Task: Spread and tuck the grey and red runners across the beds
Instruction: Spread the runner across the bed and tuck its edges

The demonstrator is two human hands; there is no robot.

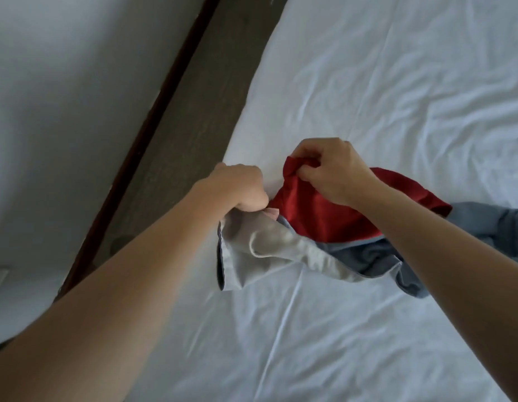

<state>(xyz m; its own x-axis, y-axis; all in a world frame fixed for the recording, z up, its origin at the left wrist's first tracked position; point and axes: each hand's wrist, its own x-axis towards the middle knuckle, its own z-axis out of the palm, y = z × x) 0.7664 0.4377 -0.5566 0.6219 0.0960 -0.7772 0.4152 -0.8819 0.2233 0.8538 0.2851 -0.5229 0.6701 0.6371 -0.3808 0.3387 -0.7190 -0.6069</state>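
Observation:
A grey and red runner lies bunched on the white bed near its left edge. Its red part is uppermost, blue-grey cloth trails off to the right, and a pale underside is folded out at the lower left. My left hand is closed on the pale corner of the runner at the mattress edge. My right hand pinches the red end of the runner and lifts it slightly off the sheet. Both forearms reach in from below.
A strip of dark floor runs diagonally between this bed and a second white bed on the left. A dark red-brown edge borders that strip. The white sheet is wrinkled.

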